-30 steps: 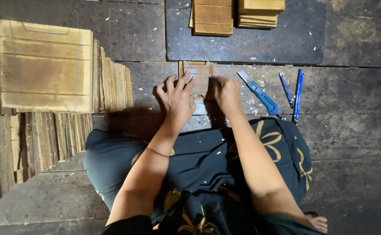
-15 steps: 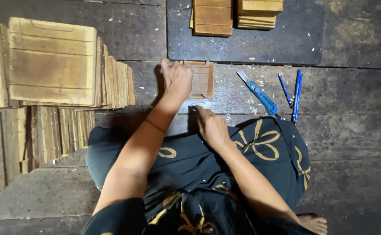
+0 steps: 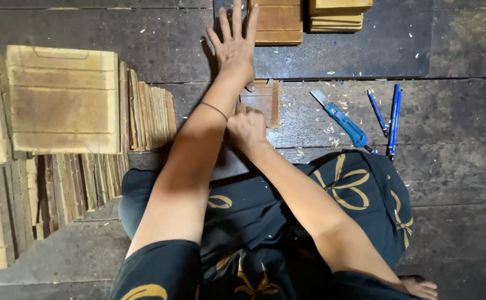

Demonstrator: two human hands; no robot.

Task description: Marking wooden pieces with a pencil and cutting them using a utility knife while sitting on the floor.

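Note:
My left hand [image 3: 235, 49] stretches forward over the dark floor with its fingers spread and nothing in it. Its fingertips lie just left of a stack of tan wooden pieces [image 3: 279, 22] at the top edge. A small wooden piece [image 3: 266, 100] lies flat on the plank below that hand's wrist. My right hand [image 3: 247, 125] is curled at the piece's near left corner and touches it. My left forearm crosses over and hides the piece's left edge.
A blue utility knife [image 3: 343, 120] and two blue pens [image 3: 393, 116] lie to the right among shavings. Large wooden slabs [image 3: 62, 100] and a row of upright thin slats [image 3: 149, 115] fill the left. A second stack [image 3: 338, 14] sits top right. My folded legs are below.
My left hand has left the small wooden piece and reached forward toward the far stack, fingers spreading. My right hand has moved from near my lap up to the piece's near corner.

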